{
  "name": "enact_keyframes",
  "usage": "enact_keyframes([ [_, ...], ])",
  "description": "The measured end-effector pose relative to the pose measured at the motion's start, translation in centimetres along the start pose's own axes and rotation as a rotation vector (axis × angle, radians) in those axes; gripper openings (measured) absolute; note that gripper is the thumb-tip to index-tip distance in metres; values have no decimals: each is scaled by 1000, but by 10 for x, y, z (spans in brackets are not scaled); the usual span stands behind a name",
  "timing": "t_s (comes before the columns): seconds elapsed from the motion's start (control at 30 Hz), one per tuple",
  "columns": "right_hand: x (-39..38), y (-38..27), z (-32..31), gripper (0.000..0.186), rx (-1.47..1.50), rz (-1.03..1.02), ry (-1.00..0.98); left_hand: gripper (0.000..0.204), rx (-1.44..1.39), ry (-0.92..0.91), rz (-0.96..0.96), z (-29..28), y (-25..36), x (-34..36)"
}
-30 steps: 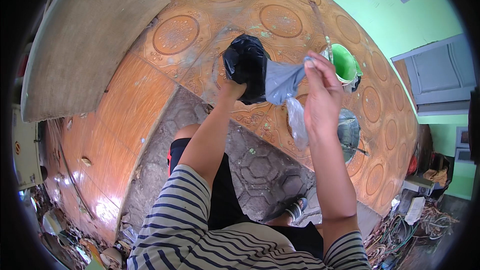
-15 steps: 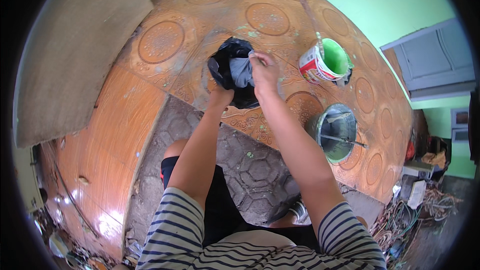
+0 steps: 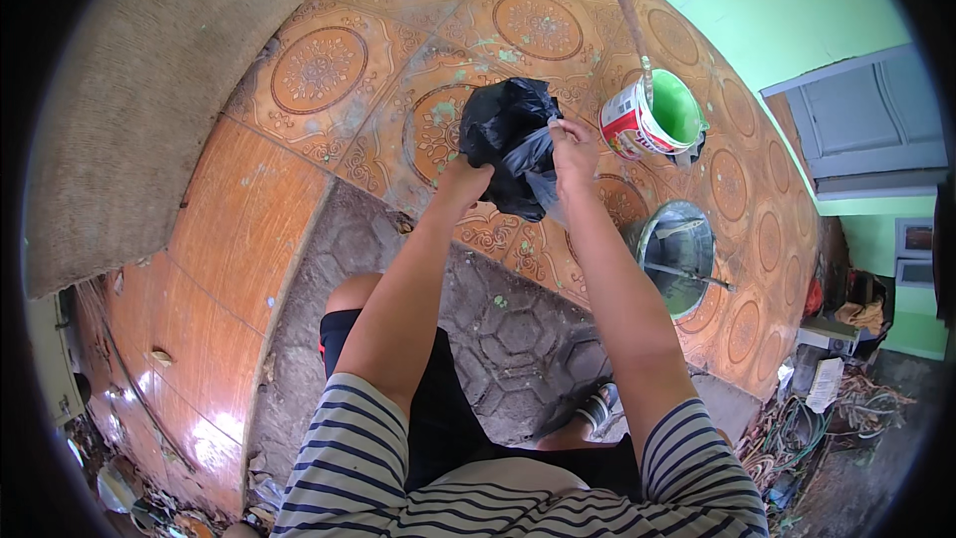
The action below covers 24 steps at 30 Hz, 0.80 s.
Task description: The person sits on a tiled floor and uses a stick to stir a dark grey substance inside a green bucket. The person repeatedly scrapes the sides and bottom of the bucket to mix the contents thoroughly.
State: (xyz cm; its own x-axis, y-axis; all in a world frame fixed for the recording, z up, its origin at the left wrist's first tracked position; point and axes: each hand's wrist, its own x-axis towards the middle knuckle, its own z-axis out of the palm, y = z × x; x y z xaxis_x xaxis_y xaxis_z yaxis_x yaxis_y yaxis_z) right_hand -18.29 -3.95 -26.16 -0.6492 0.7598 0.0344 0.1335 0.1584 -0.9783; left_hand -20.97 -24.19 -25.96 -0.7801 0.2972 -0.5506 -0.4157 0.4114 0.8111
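Both my arms reach forward over the tiled floor to a black plastic bag [image 3: 508,120]. My left hand [image 3: 465,182] is closed on the bag's near left edge. The fingers of my right hand [image 3: 575,154] pinch its right side, where a greyish, thinner stretch of plastic is pulled taut between the hands. The bag looks crumpled and bulges away from me; what it may hold inside is hidden.
A white and red paint bucket [image 3: 637,128] with green paint and a long stick stands right of the bag. Nearer is a dark bucket [image 3: 669,257] with a stick and a tool across it. A board [image 3: 149,110] leans at left; cables [image 3: 797,438] lie at lower right.
Both hands and the bag have shifted to the right. The bag's wide mouth, with the grey plastic inside, has turned away and is gathered more closely between my hands.
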Motion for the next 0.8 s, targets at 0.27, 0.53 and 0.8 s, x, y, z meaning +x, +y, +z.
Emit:
enact_keyframes([
  [0.27, -26, 14, -15, 18, -261, -117, -11, 51, -60, -101, -54, 18, 7, -2],
  [0.53, -44, 14, -21, 15, -321, -227, -58, 50, -80, -145, -49, 11, 8, 2],
  [0.8, -63, 19, -24, 12, -399, -384, -134, 41, -123, -97, 9, 7, -5, 13],
])
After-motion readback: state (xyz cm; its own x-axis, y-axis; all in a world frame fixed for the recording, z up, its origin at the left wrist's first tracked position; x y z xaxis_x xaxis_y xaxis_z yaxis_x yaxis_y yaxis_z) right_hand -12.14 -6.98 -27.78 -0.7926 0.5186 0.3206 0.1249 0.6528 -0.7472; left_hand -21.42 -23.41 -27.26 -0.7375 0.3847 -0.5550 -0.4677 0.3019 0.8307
